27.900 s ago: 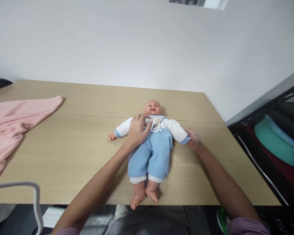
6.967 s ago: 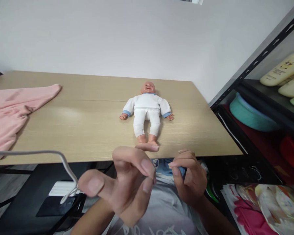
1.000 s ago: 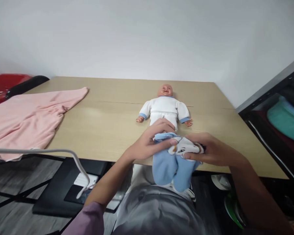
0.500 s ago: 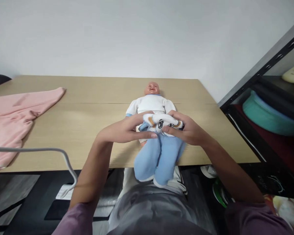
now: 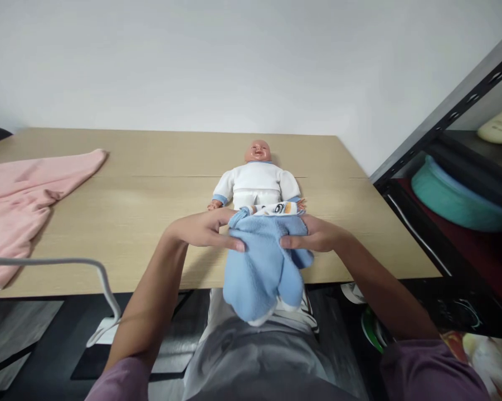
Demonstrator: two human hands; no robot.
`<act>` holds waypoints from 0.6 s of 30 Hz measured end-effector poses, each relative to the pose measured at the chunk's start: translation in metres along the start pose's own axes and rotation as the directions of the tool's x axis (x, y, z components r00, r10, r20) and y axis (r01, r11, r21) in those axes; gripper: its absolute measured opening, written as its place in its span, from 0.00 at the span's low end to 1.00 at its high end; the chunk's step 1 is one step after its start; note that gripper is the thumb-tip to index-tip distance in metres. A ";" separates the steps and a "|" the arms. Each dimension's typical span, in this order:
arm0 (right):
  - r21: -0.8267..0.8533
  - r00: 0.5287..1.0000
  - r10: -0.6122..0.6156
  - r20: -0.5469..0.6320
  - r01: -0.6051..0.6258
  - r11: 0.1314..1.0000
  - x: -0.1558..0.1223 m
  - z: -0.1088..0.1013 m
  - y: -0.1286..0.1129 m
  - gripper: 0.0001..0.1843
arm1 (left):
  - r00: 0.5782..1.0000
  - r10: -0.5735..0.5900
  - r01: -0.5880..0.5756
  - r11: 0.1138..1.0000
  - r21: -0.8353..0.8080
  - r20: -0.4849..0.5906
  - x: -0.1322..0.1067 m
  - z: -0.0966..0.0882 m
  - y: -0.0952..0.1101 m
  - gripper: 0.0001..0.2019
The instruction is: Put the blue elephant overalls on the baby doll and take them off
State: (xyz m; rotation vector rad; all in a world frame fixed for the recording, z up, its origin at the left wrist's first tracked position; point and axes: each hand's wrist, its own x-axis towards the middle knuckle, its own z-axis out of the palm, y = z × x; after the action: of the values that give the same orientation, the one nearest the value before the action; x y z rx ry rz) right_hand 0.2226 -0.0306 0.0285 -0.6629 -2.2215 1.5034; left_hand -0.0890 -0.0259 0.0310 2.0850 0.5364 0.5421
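Observation:
Between my two hands hangs a pair of light blue baby pants [image 5: 257, 267] with white cuffs and a patterned white waistband turned over at the top. My left hand [image 5: 211, 231] grips the left side of the waist, thumb on the front. On the opposite side my right hand [image 5: 313, 234] holds the waist the same way. Just beyond lies a baby doll [image 5: 258, 151] on its back, head toward the wall, in a white top [image 5: 257, 177] with blue cuffs and white bottoms [image 5: 256, 197]. The pants hide its legs.
The wooden table [image 5: 159, 192] runs up to the wall. A pink garment [image 5: 20, 206] is spread at its left, with a grey cable [image 5: 67, 260] in front. On the right stands a black shelf [image 5: 434, 131] holding a teal basin [image 5: 455, 192].
The pants have been drawn slightly down toward me and the waistband spread wider. More of the blue front shows, and the doll's arms and white bottoms are less covered.

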 end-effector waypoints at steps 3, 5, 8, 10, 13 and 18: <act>-0.045 0.989 0.082 0.121 -0.077 0.996 0.004 0.003 0.004 0.31 | 0.993 -0.038 0.033 0.998 -0.045 -0.116 0.002 0.004 -0.005 0.19; -0.067 0.958 0.152 0.242 -0.139 0.988 0.008 0.005 0.006 0.29 | 0.972 -0.112 0.107 0.994 -0.036 -0.204 0.005 0.009 -0.002 0.20; -0.079 0.956 0.168 0.241 -0.153 0.985 0.012 0.003 0.010 0.32 | 0.977 -0.169 0.157 0.983 -0.098 -0.132 0.005 0.017 0.000 0.23; -0.051 0.981 0.145 0.128 -0.140 0.989 0.014 0.002 0.014 0.34 | 0.988 -0.150 0.150 0.957 -0.246 0.019 0.004 0.022 -0.003 0.26; 0.010 0.990 0.140 0.033 -0.140 0.990 0.015 0.005 0.022 0.36 | 0.979 -0.049 0.136 0.878 -0.459 0.196 -0.001 0.032 -0.010 0.26; 0.188 0.987 0.159 -0.005 -0.156 0.970 0.012 0.017 0.041 0.44 | 0.991 -0.132 0.121 0.782 -0.611 0.027 -0.011 0.050 -0.018 0.25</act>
State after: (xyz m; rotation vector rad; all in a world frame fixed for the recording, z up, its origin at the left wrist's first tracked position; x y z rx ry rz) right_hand 0.2107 -0.0239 -0.0151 -0.8059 -2.0204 1.7485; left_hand -0.0724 -0.0555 -0.0117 1.4100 0.4313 0.5646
